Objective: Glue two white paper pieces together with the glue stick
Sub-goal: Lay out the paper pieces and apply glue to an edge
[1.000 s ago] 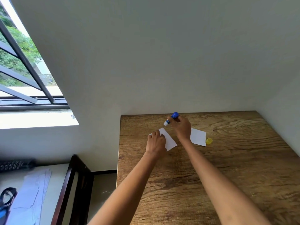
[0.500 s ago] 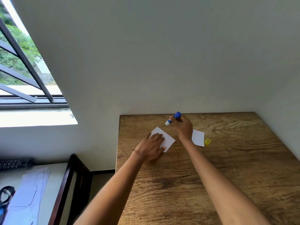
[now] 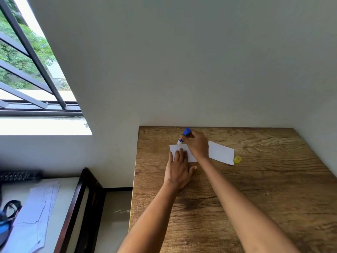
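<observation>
Left hand (image 3: 179,168) flat, fingers straight, pressing a white paper piece (image 3: 180,149) onto the wooden table (image 3: 255,207). Just beyond, right hand (image 3: 197,145) gripping a blue glue stick (image 3: 183,137), tip at the paper's far edge. To the right, second paper piece (image 3: 221,152), yellow cap (image 3: 237,159) beside it.

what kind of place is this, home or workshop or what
Most likely a room in a home or small office, used as a desk corner. A wooden table sits against a plain wall, a barred window shows greenery outside, and a side desk holds loose papers.
</observation>
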`<state>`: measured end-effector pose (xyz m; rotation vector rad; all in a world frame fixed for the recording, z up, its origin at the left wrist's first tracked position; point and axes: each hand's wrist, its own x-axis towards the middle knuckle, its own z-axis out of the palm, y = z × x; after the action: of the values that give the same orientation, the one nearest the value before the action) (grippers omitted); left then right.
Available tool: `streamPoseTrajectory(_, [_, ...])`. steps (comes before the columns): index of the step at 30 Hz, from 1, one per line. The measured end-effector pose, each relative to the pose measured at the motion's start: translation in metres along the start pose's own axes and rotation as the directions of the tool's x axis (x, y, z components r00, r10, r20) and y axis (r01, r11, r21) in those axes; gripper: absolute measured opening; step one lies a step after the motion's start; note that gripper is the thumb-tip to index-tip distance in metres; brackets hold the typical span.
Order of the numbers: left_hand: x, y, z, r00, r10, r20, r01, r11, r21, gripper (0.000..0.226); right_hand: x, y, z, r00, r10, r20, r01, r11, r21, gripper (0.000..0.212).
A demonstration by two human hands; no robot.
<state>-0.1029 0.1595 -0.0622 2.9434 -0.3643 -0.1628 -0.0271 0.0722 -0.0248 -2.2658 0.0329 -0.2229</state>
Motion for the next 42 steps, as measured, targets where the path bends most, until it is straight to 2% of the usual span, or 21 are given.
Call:
streamPoseTrajectory(3, [-0.003, -0.001, 0.003, 1.0, 0.006, 0.004, -0.006, 1.0, 0.006, 0.074, -0.002, -0.006, 0.005, 0.999, -0.038, 0.032, 0.039, 0.998, -0.048, 0.028])
streamPoseTrajectory(9, [-0.004, -0.001, -0.002, 1.0, 0.011, 0.006, -0.012, 0.999, 0.038, 0.074, -0.002, -0.014, 0.011, 0.996, -0.036, 0.08, 0.039, 0.999, -0.033, 0.034])
streamPoseTrajectory(21, [-0.005, 0.0, -0.004, 1.0, 0.012, 0.014, -0.013, 0.998, 0.055, 0.074, -0.003, -0.019, 0.011, 0.993, -0.08, 0.087, 0.093, 0.982, -0.164, 0.032])
streamPoseTrajectory(31, [-0.003, 0.0, -0.003, 1.0, -0.003, 0.021, 0.002, 0.999, 0.035, 0.076, 0.003, 0.006, -0.022, 1.0, -0.01, 0.015, 0.013, 0.974, -0.227, 0.036])
streamPoseTrajectory(36, [0.0, -0.002, -0.003, 1.0, -0.002, 0.007, 0.002, 1.0, 0.026, 0.075, 0.006, 0.014, -0.033, 1.0, 0.014, -0.001, -0.014, 0.971, -0.24, 0.031])
streamPoseTrajectory(42, [0.004, 0.0, -0.011, 1.0, -0.002, -0.013, 0.002, 0.999, 0.046, 0.071, 0.01, 0.019, -0.043, 0.994, 0.07, -0.079, -0.08, 0.987, -0.14, 0.032])
